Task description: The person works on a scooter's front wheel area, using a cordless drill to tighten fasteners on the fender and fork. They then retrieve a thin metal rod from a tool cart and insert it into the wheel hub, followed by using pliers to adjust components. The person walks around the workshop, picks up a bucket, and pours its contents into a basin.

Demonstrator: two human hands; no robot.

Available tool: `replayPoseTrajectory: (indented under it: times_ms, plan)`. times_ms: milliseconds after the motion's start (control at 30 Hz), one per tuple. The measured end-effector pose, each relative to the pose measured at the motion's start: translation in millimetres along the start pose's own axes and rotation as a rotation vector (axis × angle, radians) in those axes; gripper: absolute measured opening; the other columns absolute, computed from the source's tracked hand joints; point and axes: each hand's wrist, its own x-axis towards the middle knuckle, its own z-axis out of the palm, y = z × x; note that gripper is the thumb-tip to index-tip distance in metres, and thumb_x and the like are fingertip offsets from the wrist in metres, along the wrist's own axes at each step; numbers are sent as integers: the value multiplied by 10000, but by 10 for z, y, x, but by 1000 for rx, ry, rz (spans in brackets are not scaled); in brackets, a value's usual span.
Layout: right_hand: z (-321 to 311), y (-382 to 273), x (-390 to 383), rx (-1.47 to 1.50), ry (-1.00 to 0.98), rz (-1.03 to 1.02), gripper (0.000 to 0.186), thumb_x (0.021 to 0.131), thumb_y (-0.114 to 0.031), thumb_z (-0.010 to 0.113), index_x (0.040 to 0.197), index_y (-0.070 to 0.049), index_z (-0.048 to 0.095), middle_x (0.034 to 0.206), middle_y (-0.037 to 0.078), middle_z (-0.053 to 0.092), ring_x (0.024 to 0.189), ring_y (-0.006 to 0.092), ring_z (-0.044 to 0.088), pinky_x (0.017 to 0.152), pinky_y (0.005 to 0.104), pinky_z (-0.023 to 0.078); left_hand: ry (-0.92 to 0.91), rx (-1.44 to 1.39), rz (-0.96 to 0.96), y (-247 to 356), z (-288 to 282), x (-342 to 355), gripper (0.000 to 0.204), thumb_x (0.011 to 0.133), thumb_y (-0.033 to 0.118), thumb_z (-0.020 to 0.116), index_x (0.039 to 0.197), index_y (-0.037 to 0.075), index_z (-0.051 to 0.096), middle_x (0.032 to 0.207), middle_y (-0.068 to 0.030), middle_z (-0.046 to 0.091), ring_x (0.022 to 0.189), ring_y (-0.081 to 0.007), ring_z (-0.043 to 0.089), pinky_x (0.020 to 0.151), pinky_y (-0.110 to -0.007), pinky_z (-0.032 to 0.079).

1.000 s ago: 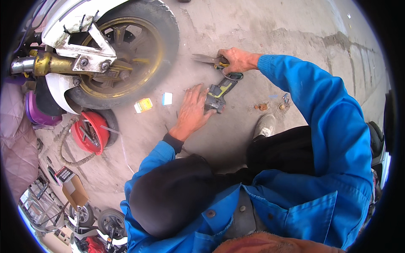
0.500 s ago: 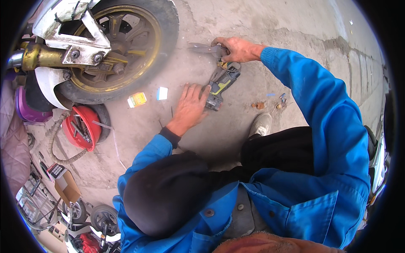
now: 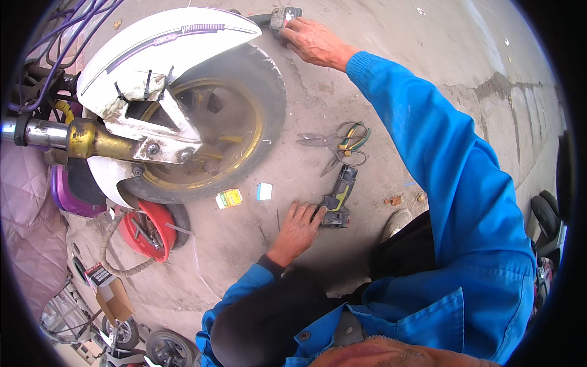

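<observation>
Here, we're gripping a block (image 3: pixel 281 17) with our right hand (image 3: pixel 313 43), our loosely open left hand (image 3: pixel 295 229) apparently steadying a tool (image 3: pixel 335 204).

The wheel (image 3: pixel 220 144) wears a gold rim inside a dark grey tyre (image 3: pixel 274 101). Above it, the mudguard (image 3: pixel 165 52) is white with a purple stripe. Right of the wheel, the shears (image 3: pixel 350 145) show yellow and green handles, and the power tool (image 3: pixel 340 194) is black with lime green. Beyond the wheel's top, a small block (image 3: pixel 280 22) is dark grey. Below the wheel, one small box (image 3: pixel 228 199) is yellow and white, another packet (image 3: pixel 264 191) white with blue.
</observation>
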Motion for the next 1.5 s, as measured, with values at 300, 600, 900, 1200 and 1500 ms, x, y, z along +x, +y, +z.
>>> replayPoseTrajectory:
  times_ms: [300,600,900,1200,1500]
  plan:
    - [1015,160,868,-206,-168,303,377,1000,-265,540,1285,-58,676,1252,220,721,1174,347,678,1016,563,492,-2,-95,-93,-37,-134,-316,684,850,98,698,1508,31,528,1496,-176,556,1375,-355,524,1187,-477,405]
    - [303,317,596,124,-745,732,543,875,-182,731,1364,31,630,1050,177,752,941,314,751,872,444,593,-69,-91,-154,-67,3,-364,661,931,166,659,1559,66,480,1569,-147,496,1415,-332,488,1198,-475,381]
    - [-905,198,-1202,927,-544,1247,386,805,-75,727,1151,85,670,933,150,689,859,249,683,729,392,550,-17,-26,-140,-66,-109,-360,724,847,214,808,1493,36,533,1477,-165,565,1354,-360,530,1186,-464,396]
    - [-2510,-1092,-1511,1194,-525,857,512,931,-366,833,1263,-23,648,901,28,658,666,122,564,606,309,480,106,-717,-312,288,-308,98,781,956,320,794,1569,6,427,1485,-205,576,1353,-369,570,1170,-488,427]
    - [-2467,-2321,-889,1299,-721,726,517,966,-171,800,1391,-1,560,1166,119,716,752,184,716,651,342,606,731,-2006,-31,285,-1010,-140,718,1074,538,573,1594,81,383,1418,-132,586,1174,-266,599,971,-422,503]
